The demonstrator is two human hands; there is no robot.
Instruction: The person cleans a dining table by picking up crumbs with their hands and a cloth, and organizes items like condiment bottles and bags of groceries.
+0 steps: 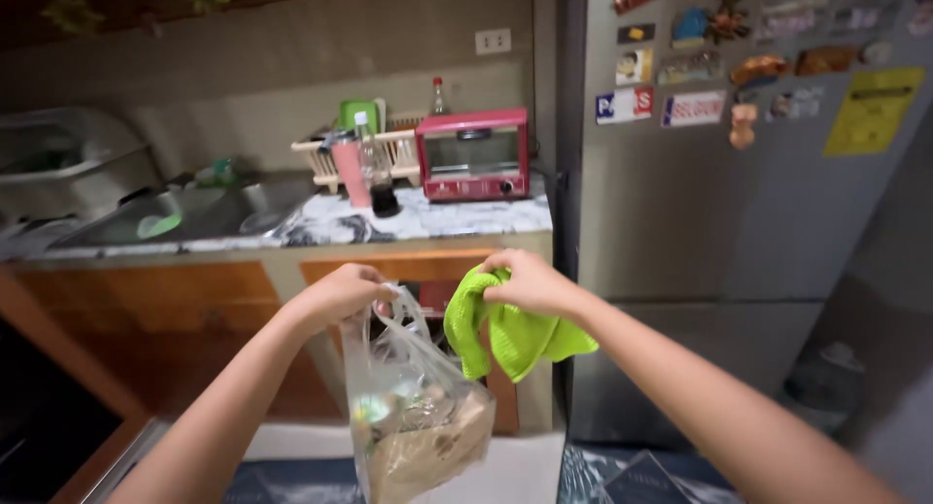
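Note:
My left hand (340,292) grips the gathered top of a clear plastic bag (413,397), which hangs below it with brown paper and other scraps inside. My right hand (530,282) holds a bright green cloth (505,331) that droops just to the right of the bag's handles. Both hands are raised in front of a marble-patterned counter (437,220), close together, with the cloth nearly touching the bag.
A red toaster oven (473,156) and a dish rack (364,154) with bottles stand on the counter. A steel sink (175,217) lies to the left. A grey refrigerator (739,203) covered in magnets fills the right. Wooden cabinet doors (155,319) are below.

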